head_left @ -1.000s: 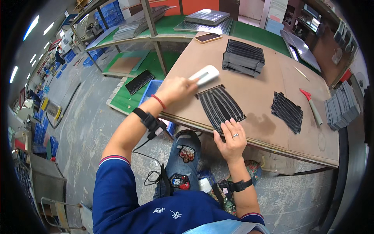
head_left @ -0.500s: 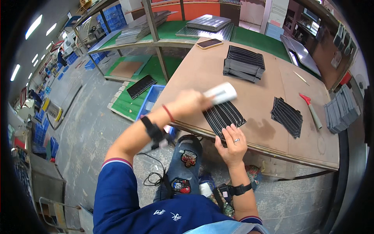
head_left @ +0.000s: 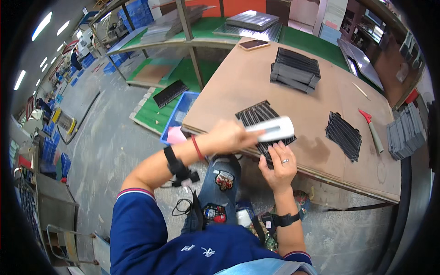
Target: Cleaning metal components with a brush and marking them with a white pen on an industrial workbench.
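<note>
left hand (head_left: 229,136) now swung right across black ribbed sheet (head_left: 263,121), clamped on white block (head_left: 274,129), so i read wipe pass as mid-stroke. right hand (head_left: 278,165) flat, pinning sheet's near edge at table edge (head_left: 220,103). hands nearly touching.

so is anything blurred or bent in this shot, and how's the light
Head view: the white oblong block in the left hand is slightly motion-smeared; the brown wooden table edges bow from fisheye; a black vignette rings the frame; lighting is even, from ceiling strip lights.
</note>
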`<state>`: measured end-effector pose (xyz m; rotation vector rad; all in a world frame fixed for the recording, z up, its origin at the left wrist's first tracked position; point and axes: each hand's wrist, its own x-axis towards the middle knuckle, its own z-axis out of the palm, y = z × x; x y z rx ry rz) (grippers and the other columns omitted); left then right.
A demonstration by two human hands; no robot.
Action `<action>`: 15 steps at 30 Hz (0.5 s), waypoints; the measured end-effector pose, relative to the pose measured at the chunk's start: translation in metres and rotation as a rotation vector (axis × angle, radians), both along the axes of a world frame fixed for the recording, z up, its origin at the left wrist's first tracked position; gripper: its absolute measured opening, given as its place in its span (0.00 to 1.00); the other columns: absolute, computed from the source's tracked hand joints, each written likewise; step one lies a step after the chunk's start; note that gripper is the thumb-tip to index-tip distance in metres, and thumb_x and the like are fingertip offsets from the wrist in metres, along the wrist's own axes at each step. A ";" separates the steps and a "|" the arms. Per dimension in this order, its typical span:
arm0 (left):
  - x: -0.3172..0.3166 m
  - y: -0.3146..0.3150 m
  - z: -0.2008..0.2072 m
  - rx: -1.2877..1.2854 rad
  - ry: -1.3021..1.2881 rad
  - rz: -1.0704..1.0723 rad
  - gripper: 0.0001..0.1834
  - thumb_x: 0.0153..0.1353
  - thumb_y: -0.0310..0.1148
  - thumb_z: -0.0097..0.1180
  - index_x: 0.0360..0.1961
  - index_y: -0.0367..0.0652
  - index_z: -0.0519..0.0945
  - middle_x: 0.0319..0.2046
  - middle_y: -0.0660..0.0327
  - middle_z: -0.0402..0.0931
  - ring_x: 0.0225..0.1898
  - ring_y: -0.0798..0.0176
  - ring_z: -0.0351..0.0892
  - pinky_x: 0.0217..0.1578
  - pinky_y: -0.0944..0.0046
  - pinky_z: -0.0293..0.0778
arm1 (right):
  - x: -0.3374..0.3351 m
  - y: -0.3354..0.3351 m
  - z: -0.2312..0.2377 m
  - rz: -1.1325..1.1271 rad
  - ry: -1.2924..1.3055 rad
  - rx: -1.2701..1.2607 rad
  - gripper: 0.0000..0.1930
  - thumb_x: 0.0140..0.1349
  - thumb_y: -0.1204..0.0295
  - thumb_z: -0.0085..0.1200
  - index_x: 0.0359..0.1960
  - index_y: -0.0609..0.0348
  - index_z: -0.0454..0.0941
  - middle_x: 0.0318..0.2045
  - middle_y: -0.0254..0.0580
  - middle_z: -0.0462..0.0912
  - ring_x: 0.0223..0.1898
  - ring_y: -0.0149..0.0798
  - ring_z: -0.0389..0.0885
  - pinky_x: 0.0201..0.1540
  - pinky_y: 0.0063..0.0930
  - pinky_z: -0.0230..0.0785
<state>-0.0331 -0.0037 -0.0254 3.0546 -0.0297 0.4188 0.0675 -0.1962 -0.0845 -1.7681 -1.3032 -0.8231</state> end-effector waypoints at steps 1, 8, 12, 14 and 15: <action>0.006 0.012 0.004 -0.007 0.097 0.204 0.21 0.62 0.50 0.48 0.56 0.65 0.75 0.18 0.52 0.76 0.19 0.51 0.79 0.20 0.53 0.73 | 0.001 -0.001 0.002 -0.013 -0.012 0.002 0.13 0.47 0.67 0.62 0.33 0.61 0.81 0.37 0.44 0.82 0.45 0.46 0.80 0.51 0.42 0.70; 0.000 0.032 0.014 -0.062 0.123 0.129 0.19 0.63 0.47 0.47 0.54 0.60 0.77 0.22 0.50 0.78 0.23 0.51 0.80 0.26 0.51 0.75 | 0.003 0.008 -0.002 0.003 0.018 0.012 0.13 0.48 0.67 0.61 0.34 0.61 0.81 0.36 0.45 0.82 0.45 0.46 0.80 0.51 0.43 0.70; 0.007 0.014 0.012 -0.212 0.111 0.173 0.19 0.63 0.48 0.46 0.54 0.66 0.76 0.22 0.50 0.78 0.24 0.51 0.80 0.26 0.51 0.75 | -0.001 -0.002 0.001 0.015 0.018 -0.007 0.13 0.47 0.67 0.62 0.33 0.61 0.81 0.36 0.45 0.82 0.45 0.46 0.80 0.51 0.43 0.71; 0.014 0.050 0.023 -0.132 0.012 0.372 0.19 0.63 0.48 0.46 0.54 0.64 0.77 0.22 0.51 0.79 0.24 0.50 0.80 0.28 0.51 0.75 | 0.003 -0.001 0.002 0.020 0.005 0.005 0.13 0.47 0.67 0.62 0.33 0.61 0.81 0.36 0.45 0.82 0.45 0.46 0.80 0.51 0.43 0.71; 0.014 0.067 0.022 -0.087 -0.047 0.440 0.19 0.63 0.48 0.47 0.53 0.63 0.77 0.22 0.52 0.79 0.24 0.50 0.80 0.28 0.51 0.75 | 0.002 0.002 0.001 0.015 0.000 0.011 0.13 0.47 0.67 0.62 0.33 0.61 0.81 0.36 0.45 0.82 0.45 0.46 0.80 0.51 0.43 0.71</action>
